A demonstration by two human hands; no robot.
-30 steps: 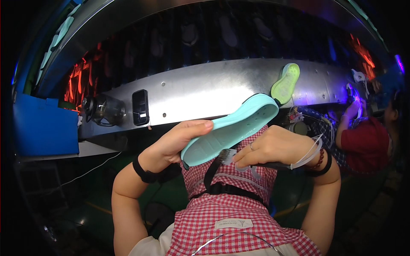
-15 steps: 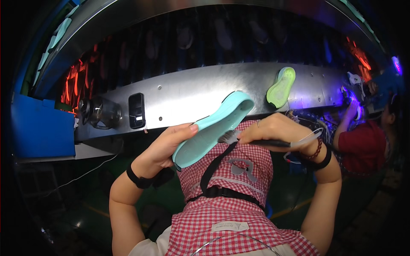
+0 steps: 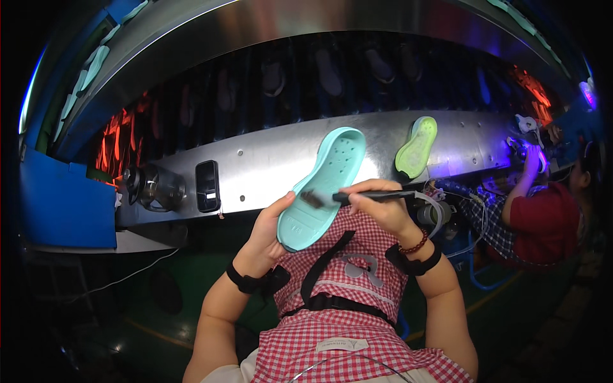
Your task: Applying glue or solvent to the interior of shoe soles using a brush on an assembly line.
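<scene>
My left hand [image 3: 268, 223] is closed on the left edge of a turquoise shoe sole [image 3: 341, 159], thumb over its rim. The sole's hollow inner side faces up, with small holes at its far end. In my right hand [image 3: 383, 204] is a black-handled brush [image 3: 377, 195], gripped between thumb and fingers. A clear tube trails from the handle's rear end. The blurred bristles lie over the middle of the sole's inner surface. A yellow-green shoe sole [image 3: 418, 148] rests on the metal ledge [image 3: 262, 159] to the right, apart from both hands.
On the ledge's left lie a black phone [image 3: 207, 186] and a glass jug [image 3: 155, 186]. Behind it, a dark conveyor [image 3: 294, 76] carries several soles. A blue box [image 3: 67, 198] stands at far left. At right, a co-worker in a red top [image 3: 549, 220] handles a pale piece under violet light.
The turquoise sole has turned more upright and its inside now faces up more. My right hand has moved left and up, bringing the brush over the sole's middle.
</scene>
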